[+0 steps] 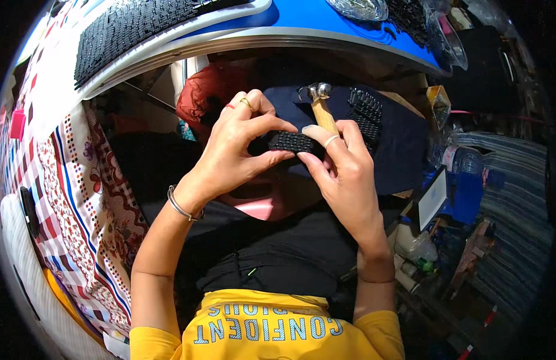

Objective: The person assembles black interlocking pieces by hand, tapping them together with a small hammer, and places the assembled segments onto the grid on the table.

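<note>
The black studded piece (291,143) lies inside both grips. Left hand (239,135) and right hand (345,161) pinch it with fingertips, near the hammer (323,114).

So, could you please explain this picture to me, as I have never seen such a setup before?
There is no machine here: one head-worn camera looks forward and down at someone's own two hands. The left hand and right hand pinch a small, bumpy black piece between them. A hammer has its wooden handle partly hidden by the right hand; I cannot tell whether it is gripped. At the top of the picture, a blue table bears a larger black sheet.
</note>
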Motion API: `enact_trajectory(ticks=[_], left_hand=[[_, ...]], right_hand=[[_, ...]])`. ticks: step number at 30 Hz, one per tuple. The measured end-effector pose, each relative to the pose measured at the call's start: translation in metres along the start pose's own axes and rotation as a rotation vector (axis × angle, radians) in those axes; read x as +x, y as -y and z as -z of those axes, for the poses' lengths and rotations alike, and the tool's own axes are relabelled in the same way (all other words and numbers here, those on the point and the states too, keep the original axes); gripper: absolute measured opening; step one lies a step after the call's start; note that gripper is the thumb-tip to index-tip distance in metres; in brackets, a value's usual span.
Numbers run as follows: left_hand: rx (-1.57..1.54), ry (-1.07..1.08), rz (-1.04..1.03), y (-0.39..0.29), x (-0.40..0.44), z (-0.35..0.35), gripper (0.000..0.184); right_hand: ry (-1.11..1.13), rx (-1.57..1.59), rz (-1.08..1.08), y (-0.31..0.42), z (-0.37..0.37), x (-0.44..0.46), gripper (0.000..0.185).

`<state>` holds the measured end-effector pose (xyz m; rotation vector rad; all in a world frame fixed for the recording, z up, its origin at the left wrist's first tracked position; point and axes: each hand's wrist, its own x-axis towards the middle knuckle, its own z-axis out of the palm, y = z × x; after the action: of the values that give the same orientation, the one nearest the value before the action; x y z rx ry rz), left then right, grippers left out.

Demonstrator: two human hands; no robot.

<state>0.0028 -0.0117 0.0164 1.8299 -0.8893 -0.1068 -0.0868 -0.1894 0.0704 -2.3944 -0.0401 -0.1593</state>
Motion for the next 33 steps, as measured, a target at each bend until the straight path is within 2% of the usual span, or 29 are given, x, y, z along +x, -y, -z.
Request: enact_trajectory(ticks=[6,12,17,21,33], left_hand=[[0.125,0.010,-0.064,0.001,0.002,0.003,0.030],[0.061,0.023,-0.039,0.004,0.001,0.002,0.030],[0.033,0.027,-0.020,0.004,0.001,0.001,0.030],[0.051,0.010,-0.031,0.004,0.000,-0.001,0.030],[0.052,0.002,-0.028,0.001,0.001,-0.001,0.030]], right_hand=[[0.017,0.012,0.011,-0.001,0.001,0.000,0.034],[0.023,0.009,0.011,-0.001,0.000,0.000,0.038],[-0.001,-0.124,0.049,0.004,0.001,-0.005,0.045],[-0.019,-0.385,0.097,0.005,-0.004,-0.013,0.051],[-0.005,-0.591,0.132,0.001,-0.013,-0.013,0.056]])
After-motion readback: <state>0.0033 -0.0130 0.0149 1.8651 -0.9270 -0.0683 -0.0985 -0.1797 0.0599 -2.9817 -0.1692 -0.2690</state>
